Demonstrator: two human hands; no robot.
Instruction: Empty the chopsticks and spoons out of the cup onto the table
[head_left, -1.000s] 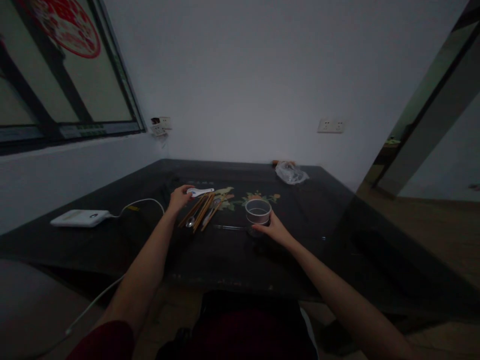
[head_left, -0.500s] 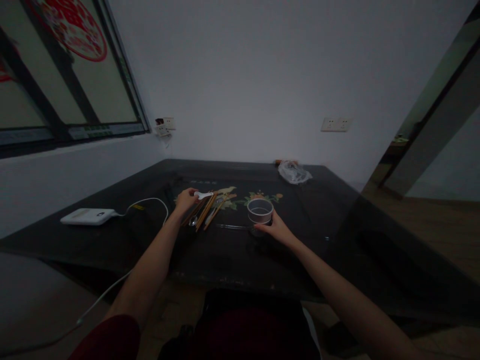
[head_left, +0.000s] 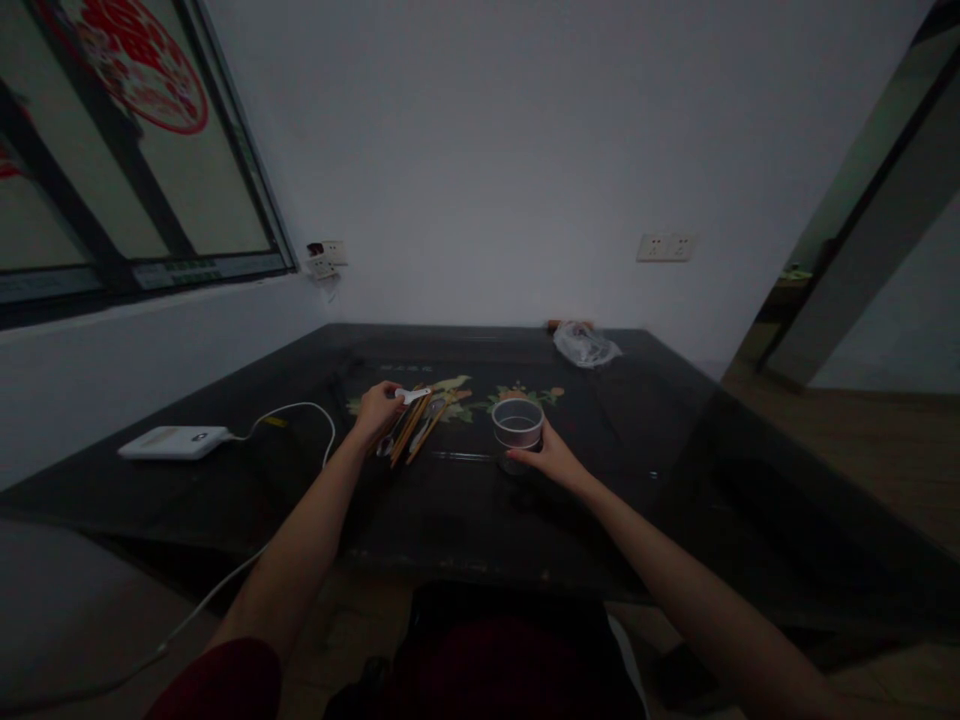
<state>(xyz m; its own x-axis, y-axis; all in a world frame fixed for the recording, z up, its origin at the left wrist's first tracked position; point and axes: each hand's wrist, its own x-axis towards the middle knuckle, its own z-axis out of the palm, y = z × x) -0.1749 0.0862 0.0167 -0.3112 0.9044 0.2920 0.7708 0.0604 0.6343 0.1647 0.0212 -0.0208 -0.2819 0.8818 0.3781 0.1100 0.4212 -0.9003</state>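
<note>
My left hand (head_left: 380, 408) pinches a white spoon (head_left: 414, 396) by one end, just over a loose pile of cutlery. Wooden chopsticks (head_left: 409, 437) lie there side by side, with a metal spoon (head_left: 385, 446) at the pile's near left and other pieces between them. To the right, my right hand (head_left: 551, 456) is closed around the side of a round metal cup (head_left: 517, 424), which is upright with its open top facing up. The fingers behind the cup are hidden.
On the dark table (head_left: 480, 530) a white power bank (head_left: 176, 442) lies at the left, its white cable (head_left: 300, 405) running across the top and over the front edge. A clear plastic bag (head_left: 585, 345) sits at the back against the wall. Wall sockets (head_left: 666, 247) are above.
The left hand and the white spoon have shifted very slightly to the right over the pile. The right hand keeps its hold on the cup. My view has turned a little.
</note>
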